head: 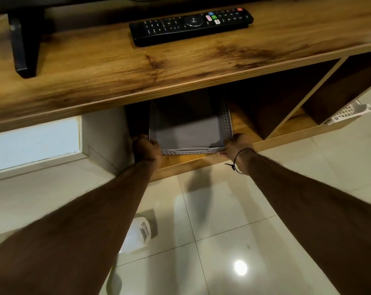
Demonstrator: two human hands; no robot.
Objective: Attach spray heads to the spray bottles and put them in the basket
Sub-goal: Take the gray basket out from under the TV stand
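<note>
Glossy floor tiles (233, 209), wooden shelf (244, 124), hands gripping grey basket (193, 150)

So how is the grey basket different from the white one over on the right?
The grey basket sits in the middle cubby, gripped at its front corners by the left hand and right hand; nobody touches the white basket, which pokes out of the far-right cubby. The grey basket lies flat, showing its bare inside; the white basket looks tilted, and only a corner shows. Both have walls full of little holes.
</note>
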